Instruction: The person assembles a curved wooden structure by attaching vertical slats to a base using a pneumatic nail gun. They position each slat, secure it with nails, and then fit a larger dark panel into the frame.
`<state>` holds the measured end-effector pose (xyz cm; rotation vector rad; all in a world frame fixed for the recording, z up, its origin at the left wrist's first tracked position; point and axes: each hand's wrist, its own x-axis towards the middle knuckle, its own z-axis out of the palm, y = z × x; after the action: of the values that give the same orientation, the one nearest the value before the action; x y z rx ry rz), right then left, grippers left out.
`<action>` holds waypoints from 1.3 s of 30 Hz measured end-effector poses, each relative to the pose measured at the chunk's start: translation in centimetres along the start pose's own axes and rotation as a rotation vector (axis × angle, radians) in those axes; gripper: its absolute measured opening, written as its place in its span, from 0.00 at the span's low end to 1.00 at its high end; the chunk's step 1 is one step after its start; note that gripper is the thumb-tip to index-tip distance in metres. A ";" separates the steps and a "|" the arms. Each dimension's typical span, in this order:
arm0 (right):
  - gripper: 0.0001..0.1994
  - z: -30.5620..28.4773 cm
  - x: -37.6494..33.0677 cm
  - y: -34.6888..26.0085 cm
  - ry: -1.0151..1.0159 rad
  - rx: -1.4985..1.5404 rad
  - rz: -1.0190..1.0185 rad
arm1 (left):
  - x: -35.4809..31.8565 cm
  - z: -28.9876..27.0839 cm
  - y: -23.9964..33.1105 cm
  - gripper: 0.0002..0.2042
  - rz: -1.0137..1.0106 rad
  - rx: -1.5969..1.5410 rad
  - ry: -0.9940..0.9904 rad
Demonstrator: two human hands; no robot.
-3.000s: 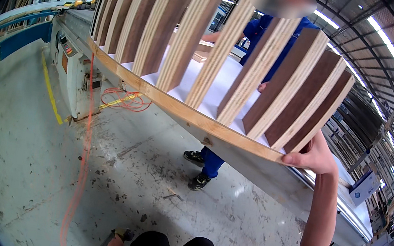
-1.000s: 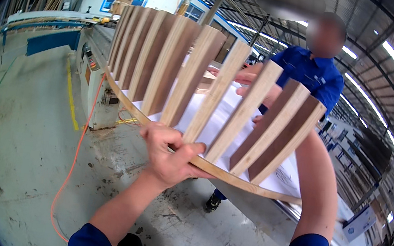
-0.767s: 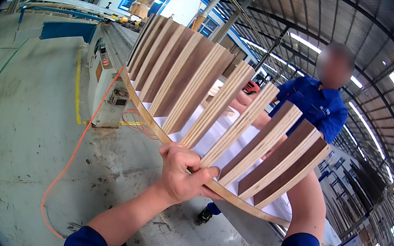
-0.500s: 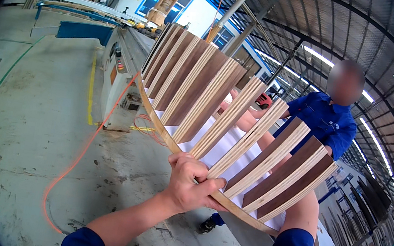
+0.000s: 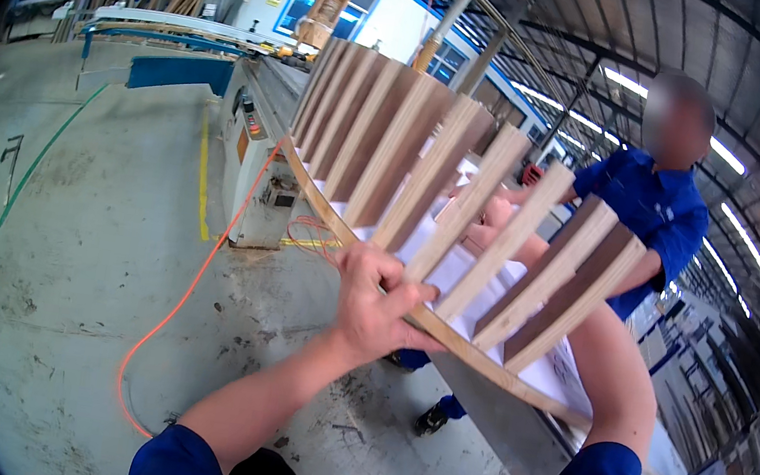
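A curved-edged board (image 5: 342, 231) is held up in front of me, with white paper (image 5: 563, 385) on its upper face. Along its edge stands a row of upright wooden slats (image 5: 521, 233), pale on the edges and brown on the broad sides. My left hand (image 5: 375, 305) is closed round the near rim, the thumb over the top by the foot of a slat. My right arm reaches round the right end of the row. Behind the slats my right hand (image 5: 496, 217) shows only in pieces, so its grip is hidden.
Across the board stands a co-worker (image 5: 650, 217) in blue, with arms stretched toward it. A machine bench (image 5: 271, 81) with a control box stands behind at left. An orange hose (image 5: 188, 293) runs along the floor. A pale worktable (image 5: 495, 419) lies below the board.
The board and slats now appear slightly higher and farther right in the picture, as the whole view has shifted. My left hand still grips the rim. The co-worker's head has turned.
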<state>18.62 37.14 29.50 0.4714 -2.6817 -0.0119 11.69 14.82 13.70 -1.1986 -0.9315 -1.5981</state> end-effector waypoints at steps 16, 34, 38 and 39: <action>0.35 -8.0 -15.0 -13.7 -0.173 -0.239 0.542 | 0.5 -1.1 1.3 0.33 -0.013 0.059 -0.116; 0.20 -6.1 -16.1 -18.1 0.044 -0.528 0.757 | 0.6 -1.4 1.9 0.31 -0.037 0.020 -0.110; 0.15 -6.3 -15.9 -19.6 0.061 -0.621 0.820 | 0.4 -1.3 1.6 0.31 -0.037 0.012 -0.105; 0.14 -6.3 -16.1 -19.5 0.086 -0.623 0.806 | 0.3 -1.2 1.6 0.31 -0.036 0.003 -0.106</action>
<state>41.32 24.40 27.31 -0.7683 -2.4101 -0.5486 12.85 13.10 13.78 -1.2809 -1.0276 -1.5734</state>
